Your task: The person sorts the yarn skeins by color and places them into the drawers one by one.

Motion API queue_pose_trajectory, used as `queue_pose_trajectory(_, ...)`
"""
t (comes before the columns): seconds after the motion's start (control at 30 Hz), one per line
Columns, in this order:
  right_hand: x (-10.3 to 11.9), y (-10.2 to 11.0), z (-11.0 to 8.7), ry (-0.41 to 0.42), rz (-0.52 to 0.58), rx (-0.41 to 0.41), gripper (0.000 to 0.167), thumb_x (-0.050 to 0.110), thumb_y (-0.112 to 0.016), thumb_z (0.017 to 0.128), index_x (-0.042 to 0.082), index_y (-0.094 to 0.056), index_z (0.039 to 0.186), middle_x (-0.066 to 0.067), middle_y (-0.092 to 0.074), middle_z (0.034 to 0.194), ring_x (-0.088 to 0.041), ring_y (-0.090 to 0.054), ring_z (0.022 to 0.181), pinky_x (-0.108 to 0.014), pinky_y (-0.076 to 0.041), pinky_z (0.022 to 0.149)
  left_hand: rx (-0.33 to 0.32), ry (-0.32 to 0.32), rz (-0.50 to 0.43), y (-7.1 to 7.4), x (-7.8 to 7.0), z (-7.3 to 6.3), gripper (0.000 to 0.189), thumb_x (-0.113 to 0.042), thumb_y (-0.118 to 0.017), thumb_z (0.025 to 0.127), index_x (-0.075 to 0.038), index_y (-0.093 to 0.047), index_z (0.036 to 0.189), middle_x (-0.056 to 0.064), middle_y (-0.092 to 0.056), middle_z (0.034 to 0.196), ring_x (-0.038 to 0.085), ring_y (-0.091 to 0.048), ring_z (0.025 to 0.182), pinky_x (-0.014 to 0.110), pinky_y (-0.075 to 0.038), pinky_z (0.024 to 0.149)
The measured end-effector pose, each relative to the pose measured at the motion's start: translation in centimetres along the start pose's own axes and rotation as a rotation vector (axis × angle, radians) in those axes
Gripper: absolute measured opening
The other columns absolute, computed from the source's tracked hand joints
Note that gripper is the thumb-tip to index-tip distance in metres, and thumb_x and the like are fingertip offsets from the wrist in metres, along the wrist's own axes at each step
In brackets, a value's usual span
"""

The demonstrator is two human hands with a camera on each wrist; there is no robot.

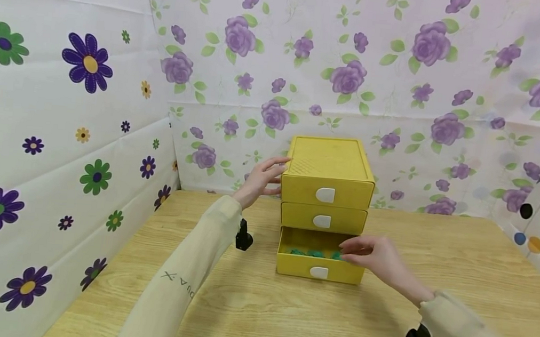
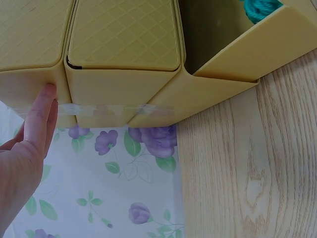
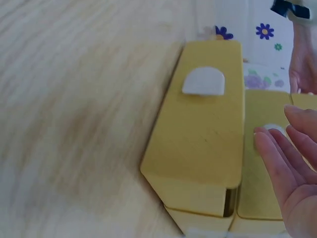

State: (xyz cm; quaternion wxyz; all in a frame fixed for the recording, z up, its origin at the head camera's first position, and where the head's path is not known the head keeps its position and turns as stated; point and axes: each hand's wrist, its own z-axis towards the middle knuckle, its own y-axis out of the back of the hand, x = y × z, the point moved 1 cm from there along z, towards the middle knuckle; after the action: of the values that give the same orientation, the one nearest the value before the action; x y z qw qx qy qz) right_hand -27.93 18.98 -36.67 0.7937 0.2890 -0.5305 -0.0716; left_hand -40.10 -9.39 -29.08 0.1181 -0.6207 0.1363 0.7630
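A yellow cabinet (image 1: 330, 157) with three stacked drawers stands on the table. Its bottom drawer (image 1: 292, 266) is pulled out, and several teal bundles (image 1: 315, 254) lie inside; in the left wrist view one bundle (image 2: 261, 10) looks like coiled yarn. My left hand (image 1: 260, 182) rests its fingertips against the cabinet's left side, fingers fairly straight. Over the right front corner of the pulled-out drawer hovers my right hand (image 1: 378, 257). In the right wrist view its thumb and fingers are apart with nothing seen between them. The upper two drawers (image 1: 297, 189) are closed.
Each drawer front carries a white tab handle (image 1: 319, 272). The wooden table (image 1: 239, 305) meets a flowered sheet (image 1: 239, 80) behind the cabinet and another (image 1: 61, 129) at the left. Clear tape (image 2: 114, 109) runs along the cabinet's side.
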Motion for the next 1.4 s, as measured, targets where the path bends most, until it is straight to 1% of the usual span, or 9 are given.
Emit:
queue_pose_trajectory(0.17,0.0,-1.1,-0.2,-0.023,0.028,0.020,0.027,0.015,-0.070,0.080,-0.002,-0.067,0.100,-0.006,-0.066,0.087,-0.024,-0.063,0.077,-0.026,-0.051,0.064,-0.006,0.001,-0.003,-0.1,-0.1,-0.1,0.037,-0.028,-0.051,0.094,-0.020,-0.050,0.131,0.002,-0.039,0.133,0.030,-0.050,0.104,0.042,-0.047,0.078)
queue_pose_trajectory(0.37,-0.6,-2.4,-0.5,0.002,-0.012,0.026,0.021,0.012,-0.069,0.080,-0.002,-0.069,0.096,-0.005,-0.067,0.086,-0.015,-0.063,0.075,-0.025,-0.051,0.062,-0.013,-0.001,-0.005,-0.2,-0.1,-0.1,0.036,-0.027,-0.051,0.095,-0.020,-0.050,0.130,0.001,-0.039,0.132,0.029,-0.051,0.103,0.039,-0.049,0.075)
queue_pose_trajectory(0.5,-1.1,-3.1,-0.6,0.019,-0.040,0.020,0.018,0.008,-0.070,0.079,-0.001,-0.070,0.095,-0.006,-0.067,0.086,-0.015,-0.063,0.077,-0.025,-0.051,0.063,-0.021,0.002,-0.001,-0.2,-0.1,-0.1,0.035,-0.027,-0.051,0.094,-0.021,-0.051,0.129,0.001,-0.040,0.131,0.029,-0.051,0.102,0.039,-0.049,0.076)
queue_pose_trajectory(0.63,-1.4,-3.8,-0.6,0.021,-0.046,0.014,0.018,0.006,-0.071,0.078,-0.001,-0.071,0.095,-0.007,-0.067,0.087,-0.016,-0.063,0.079,-0.024,-0.050,0.063,-0.010,0.006,-0.007,-0.2,-0.4,-0.3,0.037,-0.024,-0.049,0.095,-0.018,-0.049,0.132,0.004,-0.039,0.133,0.030,-0.050,0.103,0.042,-0.048,0.077)
queue_pose_trajectory(0.8,-1.7,-4.5,-0.6,0.023,-0.027,-0.006,0.019,0.002,-0.070,0.077,-0.003,-0.070,0.095,-0.011,-0.067,0.086,-0.017,-0.063,0.076,-0.024,-0.051,0.062,0.023,0.017,-0.018,-0.6,-1.6,-1.2,0.041,-0.021,-0.047,0.096,-0.011,-0.042,0.136,0.008,-0.035,0.137,0.033,-0.048,0.106,0.049,-0.042,0.085)
queue_pose_trajectory(0.93,-1.8,-5.0,-0.5,0.021,-0.073,-0.040,0.015,-0.001,-0.069,0.077,-0.001,-0.071,0.092,-0.010,-0.067,0.086,-0.017,-0.063,0.074,-0.023,-0.050,0.059,0.035,0.023,-0.013,-0.7,-2.1,-1.6,0.043,-0.020,-0.046,0.097,-0.010,-0.040,0.137,0.009,-0.032,0.138,0.034,-0.046,0.107,0.052,-0.038,0.087)
queue_pose_trajectory(1.13,-2.0,-5.2,-0.2,0.009,-0.128,-0.098,0.012,-0.003,-0.068,0.078,0.003,-0.073,0.087,-0.007,-0.067,0.083,-0.017,-0.062,0.073,-0.023,-0.049,0.055,0.020,0.019,-0.028,-0.4,-1.2,-0.9,0.040,-0.023,-0.049,0.096,-0.014,-0.044,0.135,0.007,-0.035,0.136,0.034,-0.047,0.106,0.053,-0.038,0.087)
queue_pose_trajectory(1.27,-2.0,-5.4,0.1,0.004,-0.165,-0.130,0.010,-0.001,-0.070,0.077,0.006,-0.074,0.083,-0.004,-0.067,0.080,-0.014,-0.060,0.069,-0.024,-0.047,0.052,-0.007,0.002,-0.006,-0.1,-0.2,-0.2,0.038,-0.026,-0.050,0.095,-0.018,-0.049,0.131,0.003,-0.038,0.133,0.031,-0.049,0.104,0.049,-0.042,0.083)
queue_pose_trajectory(1.4,-2.0,-5.6,0.4,-0.026,-0.182,-0.152,0.011,0.000,-0.071,0.076,0.008,-0.074,0.082,-0.001,-0.067,0.079,-0.011,-0.058,0.067,-0.024,-0.045,0.051,-0.017,-0.008,0.017,0.0,0.2,0.0,0.037,-0.029,-0.051,0.094,-0.021,-0.050,0.130,0.002,-0.039,0.132,0.030,-0.050,0.103,0.047,-0.045,0.081)
